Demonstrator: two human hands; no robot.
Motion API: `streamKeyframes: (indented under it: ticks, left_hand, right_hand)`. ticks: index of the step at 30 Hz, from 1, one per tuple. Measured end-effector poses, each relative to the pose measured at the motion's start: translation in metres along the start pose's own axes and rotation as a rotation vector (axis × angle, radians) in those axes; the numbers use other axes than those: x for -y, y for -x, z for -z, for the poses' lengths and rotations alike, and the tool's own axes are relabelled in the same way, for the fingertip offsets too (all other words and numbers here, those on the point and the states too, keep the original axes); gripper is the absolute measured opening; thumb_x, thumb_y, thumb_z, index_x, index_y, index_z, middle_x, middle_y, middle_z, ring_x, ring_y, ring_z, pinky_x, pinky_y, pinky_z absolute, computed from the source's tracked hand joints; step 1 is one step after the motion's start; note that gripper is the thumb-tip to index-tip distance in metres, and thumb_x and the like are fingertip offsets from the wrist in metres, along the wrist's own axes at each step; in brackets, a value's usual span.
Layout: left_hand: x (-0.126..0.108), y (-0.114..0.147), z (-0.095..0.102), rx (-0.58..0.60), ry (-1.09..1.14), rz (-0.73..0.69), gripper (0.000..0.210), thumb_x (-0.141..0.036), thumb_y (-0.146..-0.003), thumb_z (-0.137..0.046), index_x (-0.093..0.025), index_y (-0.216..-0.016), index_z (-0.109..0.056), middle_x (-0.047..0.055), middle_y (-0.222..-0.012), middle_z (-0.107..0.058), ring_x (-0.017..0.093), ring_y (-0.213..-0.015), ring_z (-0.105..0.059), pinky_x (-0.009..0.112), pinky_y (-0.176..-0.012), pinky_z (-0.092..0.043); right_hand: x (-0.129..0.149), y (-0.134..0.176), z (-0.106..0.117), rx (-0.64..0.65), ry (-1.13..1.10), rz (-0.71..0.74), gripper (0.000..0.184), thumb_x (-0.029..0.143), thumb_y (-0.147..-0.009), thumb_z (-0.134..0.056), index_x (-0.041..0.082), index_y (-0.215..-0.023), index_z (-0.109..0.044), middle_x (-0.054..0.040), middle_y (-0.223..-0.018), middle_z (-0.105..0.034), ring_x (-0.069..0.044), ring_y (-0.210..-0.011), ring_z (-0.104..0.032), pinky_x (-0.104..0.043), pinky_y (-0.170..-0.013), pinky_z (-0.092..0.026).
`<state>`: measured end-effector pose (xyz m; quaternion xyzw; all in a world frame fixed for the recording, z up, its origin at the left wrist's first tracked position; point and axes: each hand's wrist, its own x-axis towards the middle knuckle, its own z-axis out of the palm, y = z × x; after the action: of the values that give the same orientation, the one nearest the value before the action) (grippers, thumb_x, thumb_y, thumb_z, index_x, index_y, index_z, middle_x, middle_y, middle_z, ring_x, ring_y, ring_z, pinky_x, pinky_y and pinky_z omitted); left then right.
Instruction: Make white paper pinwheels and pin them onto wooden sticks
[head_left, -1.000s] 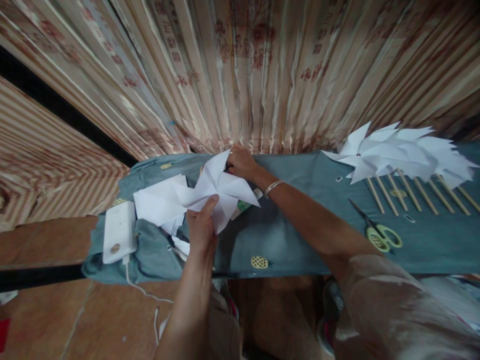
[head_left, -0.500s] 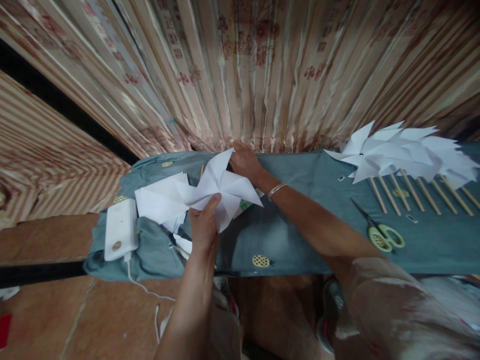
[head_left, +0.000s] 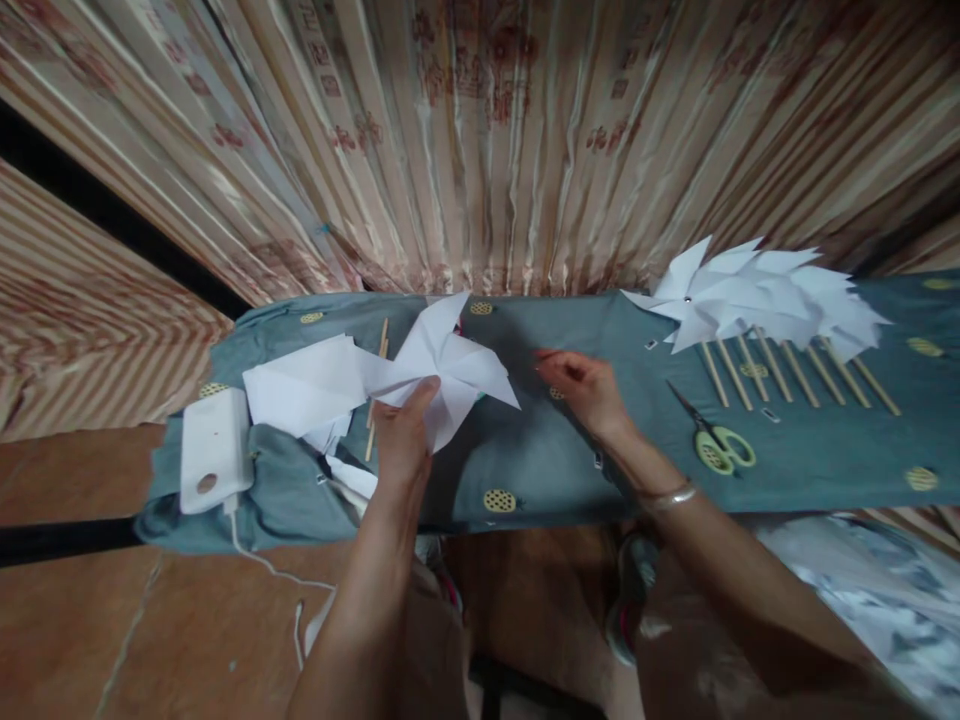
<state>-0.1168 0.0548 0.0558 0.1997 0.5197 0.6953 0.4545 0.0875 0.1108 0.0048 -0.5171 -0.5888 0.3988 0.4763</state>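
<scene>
My left hand (head_left: 403,440) grips a white paper pinwheel (head_left: 450,375), its thumb pressed near the middle where the folded points meet. To the right of it, over the cloth, my right hand (head_left: 589,390) has its fingertips pinched together; whatever is in them, if anything, is too small to make out. White paper sheets (head_left: 300,385) lie left of the pinwheel. Wooden sticks (head_left: 380,370) show between those sheets and the pinwheel, partly covered. Something red and green peeks out from behind the pinwheel.
Several finished pinwheels on sticks (head_left: 765,300) lie overlapping at the right. Green-handled scissors (head_left: 721,448) rest before them. A white device with a cable (head_left: 215,450) sits on the left end of the teal cloth (head_left: 555,490). A patterned curtain (head_left: 495,180) hangs behind.
My right hand has come away from behind the pinwheel, moving right and nearer to me. My left hand keeps hold of the pinwheel. The view has shifted slightly right.
</scene>
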Motion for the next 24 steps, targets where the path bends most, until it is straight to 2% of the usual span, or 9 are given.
streamKeyframes:
  ticks: [2,4,6,9,12,15,20,24]
  left_hand:
    - [0.006,0.003,-0.005,0.026,-0.001,0.004,0.034,-0.023,-0.054,-0.081,-0.014,-0.086,-0.074,0.007,-0.085,-0.076,0.021,-0.079,-0.071,0.030,-0.077,-0.054]
    - [0.014,0.007,-0.010,0.065,-0.009,0.030,0.034,-0.023,-0.054,-0.082,-0.012,-0.085,-0.074,0.007,-0.081,-0.075,0.021,-0.077,-0.071,0.030,-0.076,-0.054]
    - [0.022,0.011,-0.016,0.101,-0.031,0.056,0.034,-0.023,-0.053,-0.083,-0.011,-0.084,-0.073,0.007,-0.079,-0.075,0.020,-0.074,-0.070,0.030,-0.074,-0.054]
    - [0.031,0.017,-0.023,0.137,-0.063,0.063,0.033,-0.023,-0.054,-0.082,-0.011,-0.083,-0.073,0.007,-0.080,-0.075,0.019,-0.072,-0.069,0.029,-0.072,-0.053]
    - [0.039,0.022,-0.029,0.159,-0.103,0.078,0.031,-0.024,-0.054,-0.082,-0.011,-0.081,-0.073,0.006,-0.079,-0.075,0.018,-0.069,-0.068,0.028,-0.068,-0.052]
    - [0.046,0.025,-0.035,0.203,-0.143,0.105,0.024,-0.023,-0.055,-0.081,-0.013,-0.075,-0.072,0.005,-0.079,-0.075,0.017,-0.070,-0.067,0.027,-0.069,-0.052]
    - [0.055,0.031,-0.044,0.291,-0.153,0.157,0.017,-0.021,-0.054,-0.078,-0.019,-0.069,-0.069,0.002,-0.078,-0.074,0.018,-0.074,-0.067,0.028,-0.071,-0.053]
    - [0.058,0.034,-0.047,0.325,-0.148,0.190,0.022,-0.023,-0.053,-0.080,-0.018,-0.070,-0.068,0.003,-0.081,-0.073,0.020,-0.076,-0.066,0.029,-0.072,-0.053]
  right_hand:
    - [-0.005,0.029,0.028,-0.053,0.270,0.100,0.015,0.035,-0.082,-0.060,0.022,-0.075,-0.066,-0.0087,-0.108,-0.072,-0.024,-0.094,-0.069,-0.039,-0.084,-0.053]
    - [-0.010,0.051,0.048,-0.027,0.552,0.211,0.016,0.031,-0.087,-0.053,0.023,-0.084,-0.066,-0.0121,-0.117,-0.069,-0.026,-0.100,-0.068,-0.043,-0.089,-0.053]
    - [-0.015,0.065,0.059,0.023,0.726,0.292,0.018,0.027,-0.090,-0.048,0.022,-0.091,-0.066,-0.0158,-0.117,-0.068,-0.029,-0.105,-0.066,-0.045,-0.092,-0.053]
    - [-0.020,0.073,0.063,0.089,0.845,0.352,0.022,0.023,-0.092,-0.045,0.021,-0.097,-0.066,-0.0172,-0.120,-0.067,-0.029,-0.108,-0.065,-0.046,-0.093,-0.053]
    - [-0.020,0.074,0.061,0.110,0.830,0.367,0.023,0.024,-0.093,-0.045,0.020,-0.099,-0.067,-0.0158,-0.119,-0.068,-0.029,-0.107,-0.064,-0.047,-0.095,-0.052]
    - [-0.020,0.071,0.060,0.034,0.719,0.315,0.021,0.031,-0.093,-0.050,0.021,-0.091,-0.068,-0.0135,-0.110,-0.071,-0.028,-0.104,-0.065,-0.046,-0.095,-0.051]
    - [-0.024,0.059,0.060,-0.087,0.550,0.155,0.015,0.029,-0.083,-0.058,0.024,-0.071,-0.066,-0.0069,-0.095,-0.074,-0.025,-0.092,-0.068,-0.042,-0.087,-0.053]
    - [-0.026,0.054,0.061,-0.079,0.519,0.095,0.008,0.025,-0.075,-0.061,0.026,-0.069,-0.067,-0.0052,-0.094,-0.074,-0.024,-0.091,-0.068,-0.041,-0.086,-0.052]
